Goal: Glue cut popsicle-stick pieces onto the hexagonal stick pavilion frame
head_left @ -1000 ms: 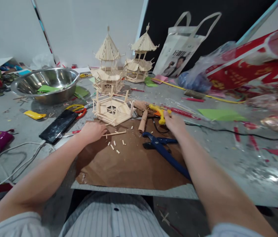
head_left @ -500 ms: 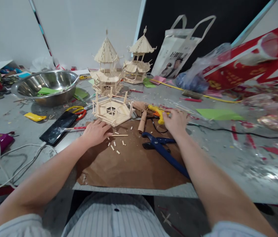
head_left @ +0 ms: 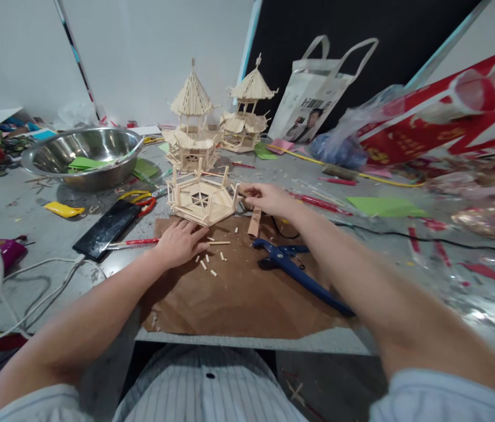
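My left hand lies with fingers spread on a brown sheet, its fingertips by the front edge of a hexagonal wooden-stick base with short upright posts. Near the base's right side is my right hand, fingers loosely bent and apart; whether they touch the base is unclear. Below them lies a tan rolled piece. Blue-handled cutters rest under my right forearm. A thin stick and several short cut pieces are scattered by my left hand. The yellow tool is out of sight.
Two stick pagodas stand behind the base. To the left are a steel bowl, a black phone, a yellow cutter knife and white cables. Green paper, a black cord and plastic wrapping lie right.
My right hand has moved left from the yellow tool to the base's right side, and the tool no longer shows. My left hand has shifted slightly right, its fingers more spread.
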`<state>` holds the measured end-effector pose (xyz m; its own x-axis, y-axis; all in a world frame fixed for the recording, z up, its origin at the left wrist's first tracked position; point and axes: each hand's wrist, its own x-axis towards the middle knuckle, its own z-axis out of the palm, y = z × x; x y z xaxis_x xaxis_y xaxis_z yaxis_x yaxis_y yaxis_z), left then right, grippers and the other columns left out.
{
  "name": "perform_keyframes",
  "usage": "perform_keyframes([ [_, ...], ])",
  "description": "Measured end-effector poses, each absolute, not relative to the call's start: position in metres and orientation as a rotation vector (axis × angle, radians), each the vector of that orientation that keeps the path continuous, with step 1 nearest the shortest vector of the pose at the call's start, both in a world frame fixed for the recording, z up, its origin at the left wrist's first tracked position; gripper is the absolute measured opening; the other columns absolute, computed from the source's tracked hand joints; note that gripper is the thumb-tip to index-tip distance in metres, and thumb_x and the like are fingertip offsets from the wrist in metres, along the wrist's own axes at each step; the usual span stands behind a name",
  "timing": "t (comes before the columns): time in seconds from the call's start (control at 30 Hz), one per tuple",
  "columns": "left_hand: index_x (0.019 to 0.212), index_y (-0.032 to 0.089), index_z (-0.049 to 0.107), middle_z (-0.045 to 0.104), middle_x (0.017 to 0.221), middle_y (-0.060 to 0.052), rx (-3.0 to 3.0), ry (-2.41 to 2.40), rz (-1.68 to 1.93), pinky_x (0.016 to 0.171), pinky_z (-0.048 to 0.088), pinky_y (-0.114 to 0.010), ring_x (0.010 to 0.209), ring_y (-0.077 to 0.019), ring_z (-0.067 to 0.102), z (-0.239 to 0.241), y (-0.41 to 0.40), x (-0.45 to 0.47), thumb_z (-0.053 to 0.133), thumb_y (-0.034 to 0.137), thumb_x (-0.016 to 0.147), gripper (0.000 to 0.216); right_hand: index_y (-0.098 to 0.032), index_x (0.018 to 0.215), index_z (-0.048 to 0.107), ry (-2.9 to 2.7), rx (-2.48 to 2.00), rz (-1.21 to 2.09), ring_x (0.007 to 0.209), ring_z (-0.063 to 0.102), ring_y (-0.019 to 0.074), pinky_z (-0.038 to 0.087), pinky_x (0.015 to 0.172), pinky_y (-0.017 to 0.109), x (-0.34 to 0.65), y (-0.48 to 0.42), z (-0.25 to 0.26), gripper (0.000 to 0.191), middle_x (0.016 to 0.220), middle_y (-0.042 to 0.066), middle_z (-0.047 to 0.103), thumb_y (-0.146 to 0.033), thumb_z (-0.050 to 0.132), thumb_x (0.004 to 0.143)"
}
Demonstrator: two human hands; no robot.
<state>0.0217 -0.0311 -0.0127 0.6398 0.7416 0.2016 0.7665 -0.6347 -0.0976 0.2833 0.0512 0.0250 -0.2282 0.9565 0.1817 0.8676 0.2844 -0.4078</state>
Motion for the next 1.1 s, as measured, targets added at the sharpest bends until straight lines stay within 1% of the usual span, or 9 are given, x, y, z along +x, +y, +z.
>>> perform_keyframes([
  [0.13, 0.124, 0.025, 0.048, 0.055, 0.115, -0.009, -2.678, -1.261, -0.202, 0.086, 0.039, -0.035, 0.101, -0.0229, 0.052, -0.015, -0.030, 0.022, 0.027, 0.051, 0.088, 0.049, -0.013, 0.091, 0.065, -2.248, -1.673, 0.300, 0.066, 0.054, 0.0123, 0.039, 0.060, 0.021, 0.262, 0.065, 0.020, 0.022, 0.079, 0.004, 0.066, -0.020, 0.055, 0.072],
  [0.23, 0.123, 0.024, 0.049, 0.056, 0.112, -0.009, -2.671, -1.249, -0.174, 0.085, 0.038, -0.035, 0.100, -0.0231, 0.052, -0.016, -0.030, 0.023, 0.025, 0.051, 0.089, 0.050, -0.013, 0.082, 0.065, -2.268, -1.678, 0.293, 0.065, 0.053, 0.0121, 0.038, 0.059, 0.021, 0.257, 0.068, 0.018, 0.016, 0.077, 0.004, 0.066, -0.020, 0.054, 0.073],
  [0.33, 0.120, 0.022, 0.051, 0.057, 0.109, -0.010, -2.665, -1.231, -0.161, 0.086, 0.037, -0.036, 0.102, -0.0238, 0.051, -0.016, -0.031, 0.026, 0.026, 0.051, 0.089, 0.049, -0.014, 0.079, 0.065, -2.259, -1.684, 0.262, 0.064, 0.052, 0.0122, 0.037, 0.059, 0.021, 0.255, 0.066, 0.017, 0.015, 0.076, 0.004, 0.066, -0.018, 0.051, 0.074],
  [0.6, 0.110, 0.021, 0.058, 0.061, 0.102, -0.012, -2.565, -1.353, -0.131, 0.083, 0.035, -0.037, 0.104, -0.0261, 0.050, -0.009, -0.041, 0.028, 0.031, 0.049, 0.088, 0.045, -0.013, 0.079, 0.065, -2.216, -1.744, 0.166, 0.072, 0.056, 0.0160, 0.036, 0.063, 0.024, 0.247, 0.051, 0.016, 0.020, 0.082, 0.009, 0.066, -0.026, 0.050, 0.078],
  [0.67, 0.107, 0.018, 0.060, 0.061, 0.101, -0.014, -2.521, -1.390, -0.079, 0.081, 0.034, -0.039, 0.102, -0.0282, 0.051, -0.006, -0.045, 0.030, 0.034, 0.050, 0.087, 0.046, -0.013, 0.079, 0.065, -2.205, -1.758, 0.138, 0.074, 0.057, 0.0172, 0.036, 0.064, 0.025, 0.244, 0.044, 0.015, 0.022, 0.084, 0.010, 0.067, -0.028, 0.049, 0.078],
  [0.73, 0.104, 0.013, 0.061, 0.061, 0.098, -0.018, -2.477, -1.426, 0.012, 0.079, 0.034, -0.041, 0.097, -0.0302, 0.054, -0.004, -0.050, 0.033, 0.036, 0.053, 0.085, 0.051, -0.015, 0.081, 0.065, -2.190, -1.793, 0.101, 0.076, 0.058, 0.0187, 0.036, 0.064, 0.026, 0.240, 0.037, 0.014, 0.023, 0.085, 0.009, 0.067, -0.031, 0.048, 0.079],
  [0.83, 0.102, 0.007, 0.061, 0.062, 0.092, -0.021, -2.474, -1.454, 0.091, 0.078, 0.033, -0.042, 0.092, -0.0309, 0.056, -0.002, -0.056, 0.038, 0.028, 0.057, 0.085, 0.062, -0.018, 0.086, 0.065, -2.173, -1.835, 0.067, 0.079, 0.059, 0.0199, 0.036, 0.064, 0.027, 0.235, 0.027, 0.013, 0.025, 0.086, 0.008, 0.068, -0.033, 0.045, 0.080],
  [0.93, 0.100, 0.008, 0.061, 0.062, 0.091, -0.020, -2.495, -1.469, 0.073, 0.076, 0.033, -0.042, 0.091, -0.0303, 0.056, -0.001, -0.058, 0.039, 0.022, 0.059, 0.086, 0.066, -0.018, 0.087, 0.065, -2.161, -1.832, 0.095, 0.079, 0.059, 0.0189, 0.036, 0.064, 0.026, 0.234, 0.023, 0.012, 0.026, 0.086, 0.007, 0.068, -0.033, 0.045, 0.080],
  [1.1, 0.099, 0.008, 0.060, 0.061, 0.093, -0.020, -2.453, -1.541, 0.034, 0.075, 0.034, -0.041, 0.089, -0.0301, 0.057, -0.005, -0.053, 0.035, 0.017, 0.060, 0.085, 0.070, -0.017, 0.084, 0.066, -2.123, -1.803, 0.136, 0.075, 0.058, 0.0167, 0.036, 0.064, 0.025, 0.235, 0.018, 0.012, 0.024, 0.080, 0.006, 0.068, -0.034, 0.050, 0.077],
])
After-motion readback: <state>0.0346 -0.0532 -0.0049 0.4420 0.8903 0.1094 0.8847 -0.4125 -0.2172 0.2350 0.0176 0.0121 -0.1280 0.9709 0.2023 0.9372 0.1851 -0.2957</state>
